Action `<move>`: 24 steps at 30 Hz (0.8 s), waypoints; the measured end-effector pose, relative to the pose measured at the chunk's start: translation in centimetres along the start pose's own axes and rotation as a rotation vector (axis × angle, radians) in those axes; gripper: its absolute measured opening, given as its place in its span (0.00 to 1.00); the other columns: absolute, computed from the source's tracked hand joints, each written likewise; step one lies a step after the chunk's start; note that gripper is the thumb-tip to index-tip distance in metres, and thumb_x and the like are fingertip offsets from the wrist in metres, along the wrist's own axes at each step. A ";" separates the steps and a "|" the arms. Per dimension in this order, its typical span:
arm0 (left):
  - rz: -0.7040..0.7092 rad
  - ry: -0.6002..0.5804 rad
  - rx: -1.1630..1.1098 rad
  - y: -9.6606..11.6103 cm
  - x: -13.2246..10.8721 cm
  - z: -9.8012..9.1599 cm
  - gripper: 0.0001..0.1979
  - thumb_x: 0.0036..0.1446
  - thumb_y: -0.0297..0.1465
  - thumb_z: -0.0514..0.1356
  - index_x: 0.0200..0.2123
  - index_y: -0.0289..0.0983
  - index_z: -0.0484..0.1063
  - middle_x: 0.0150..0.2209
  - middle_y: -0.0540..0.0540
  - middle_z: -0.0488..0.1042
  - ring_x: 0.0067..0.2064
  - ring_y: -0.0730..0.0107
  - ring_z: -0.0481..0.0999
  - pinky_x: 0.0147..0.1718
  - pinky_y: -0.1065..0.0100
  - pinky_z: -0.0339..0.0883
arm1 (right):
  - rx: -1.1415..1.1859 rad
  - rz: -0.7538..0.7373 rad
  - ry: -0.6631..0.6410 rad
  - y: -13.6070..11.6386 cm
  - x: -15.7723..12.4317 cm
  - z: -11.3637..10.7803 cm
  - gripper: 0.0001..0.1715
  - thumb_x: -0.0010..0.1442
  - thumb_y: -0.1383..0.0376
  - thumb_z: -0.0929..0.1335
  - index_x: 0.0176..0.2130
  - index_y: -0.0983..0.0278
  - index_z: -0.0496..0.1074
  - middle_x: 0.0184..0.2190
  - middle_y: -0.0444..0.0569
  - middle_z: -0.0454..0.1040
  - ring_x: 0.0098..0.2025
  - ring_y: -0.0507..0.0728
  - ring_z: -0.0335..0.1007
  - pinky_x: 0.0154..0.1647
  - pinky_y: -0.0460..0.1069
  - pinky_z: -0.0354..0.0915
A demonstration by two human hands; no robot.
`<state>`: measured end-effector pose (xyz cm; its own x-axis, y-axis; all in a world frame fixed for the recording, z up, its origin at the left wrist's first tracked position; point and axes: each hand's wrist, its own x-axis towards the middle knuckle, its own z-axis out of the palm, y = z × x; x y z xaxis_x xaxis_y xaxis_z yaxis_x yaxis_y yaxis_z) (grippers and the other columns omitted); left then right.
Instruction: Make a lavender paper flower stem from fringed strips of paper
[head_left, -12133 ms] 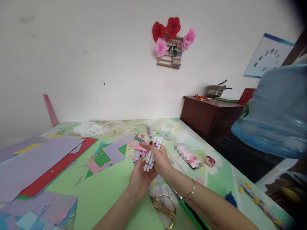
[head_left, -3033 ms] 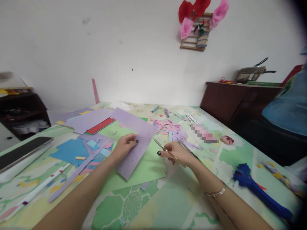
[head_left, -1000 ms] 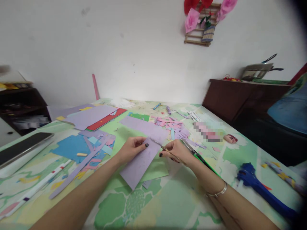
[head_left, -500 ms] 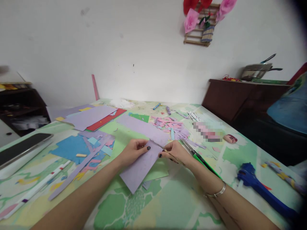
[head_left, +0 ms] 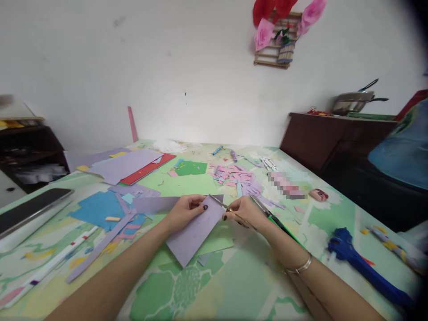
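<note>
My left hand [head_left: 187,213] pinches a lilac sheet of paper [head_left: 194,236] between thumb and fingers near its upper edge. A lilac paper strip [head_left: 155,204] reaches out to the left behind this hand. Whether strip and sheet are still joined is hidden by the fingers. My right hand [head_left: 246,212] is closed around thin metal scissors [head_left: 219,202], whose blades lie at the sheet's top edge by the left thumb. Below both hands lies light green paper [head_left: 222,238]. Just past my right wrist rests a tool with silver blades and a green-and-black handle [head_left: 281,224].
Pink and lilac scraps [head_left: 236,176] lie beyond my hands. On the left are blue paper [head_left: 92,209], a phone [head_left: 35,207], a white stick [head_left: 63,255] and stacked sheets [head_left: 125,165]. A blue glue gun [head_left: 361,267] and an eraser-like pink block [head_left: 318,194] are at right.
The lilac strip has swung from the far side of my hands round to the left, behind my left hand. Scissor blades now show over the sheet's edge. The view has shifted slightly.
</note>
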<state>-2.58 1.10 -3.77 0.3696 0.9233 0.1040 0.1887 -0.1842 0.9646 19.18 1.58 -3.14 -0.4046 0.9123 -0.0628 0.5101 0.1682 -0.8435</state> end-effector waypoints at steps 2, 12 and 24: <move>-0.003 0.004 -0.017 -0.1 0.1 0.0 0.18 0.50 0.38 0.61 0.41 0.33 0.72 0.38 0.42 0.77 0.35 0.66 0.75 0.32 0.69 0.66 | -0.008 -0.003 0.018 -0.1 -0.1 0.0 0.20 0.45 0.53 0.68 0.16 0.65 0.64 0.07 0.36 0.53 0.11 0.45 0.46 0.13 0.43 0.42; 0.003 0.340 0.232 -2.6 1.5 -2.4 0.13 0.45 0.37 0.61 0.31 0.33 0.74 0.33 0.43 0.77 0.34 0.63 0.74 0.32 0.66 0.66 | -0.563 0.114 0.401 1.0 1.0 -1.8 0.11 0.47 0.60 0.68 0.28 0.66 0.74 0.22 0.48 0.72 0.27 0.53 0.66 0.24 0.44 0.51; -0.007 0.022 0.171 -1.3 0.4 -1.3 0.17 0.51 0.41 0.58 0.33 0.34 0.76 0.28 0.48 0.76 0.27 0.71 0.70 0.26 0.72 0.59 | -0.632 -0.482 0.261 0.3 -0.3 -0.3 0.25 0.50 0.72 0.69 0.49 0.62 0.68 0.48 0.54 0.69 0.52 0.58 0.61 0.50 0.52 0.59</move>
<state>-3.88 2.20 -4.69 0.3486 0.9314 0.1047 0.3436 -0.2309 0.9103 19.62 1.48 -3.21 -0.5381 0.7309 0.4197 0.6875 0.6687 -0.2831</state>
